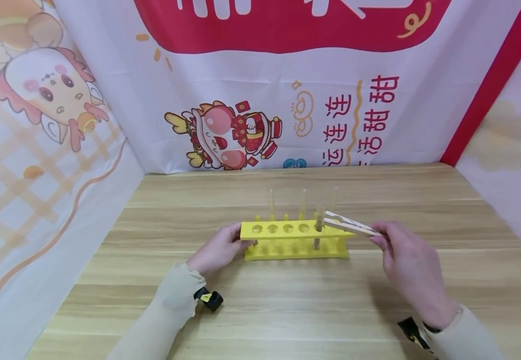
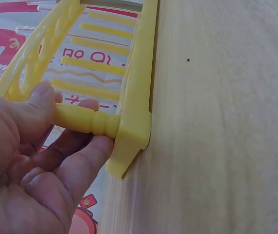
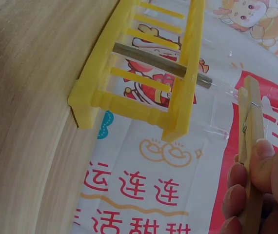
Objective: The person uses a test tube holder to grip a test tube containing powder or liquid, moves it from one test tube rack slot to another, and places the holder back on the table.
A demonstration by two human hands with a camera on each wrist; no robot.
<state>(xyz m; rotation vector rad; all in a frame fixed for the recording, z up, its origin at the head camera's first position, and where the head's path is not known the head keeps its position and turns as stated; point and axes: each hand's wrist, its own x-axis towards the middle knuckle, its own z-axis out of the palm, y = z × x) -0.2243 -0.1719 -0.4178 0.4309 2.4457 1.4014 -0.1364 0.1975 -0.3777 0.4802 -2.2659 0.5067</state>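
A yellow test tube rack (image 1: 283, 237) stands upright on the table. My left hand (image 1: 217, 250) holds its left end; in the left wrist view, thumb and fingers curl round the end post (image 2: 75, 117). My right hand (image 1: 411, 265) pinches a wooden test tube clamp (image 1: 355, 226) by its handle end. The clamp's tip is at the upper part of a glass test tube (image 1: 319, 225) standing in a hole near the rack's right end. Greyish-brown contents (image 3: 148, 57) fill the tube's lower part. Whether the clamp grips the glass, I cannot tell.
Behind the rack's top plate rise clear tubes, one on the left (image 1: 271, 202), one mid-rack (image 1: 304, 202) and one on the right (image 1: 335, 197). The wood-grain table (image 1: 287, 310) meets a printed cloth backdrop (image 1: 251, 70) at its far edge, with cloth sides left and right.
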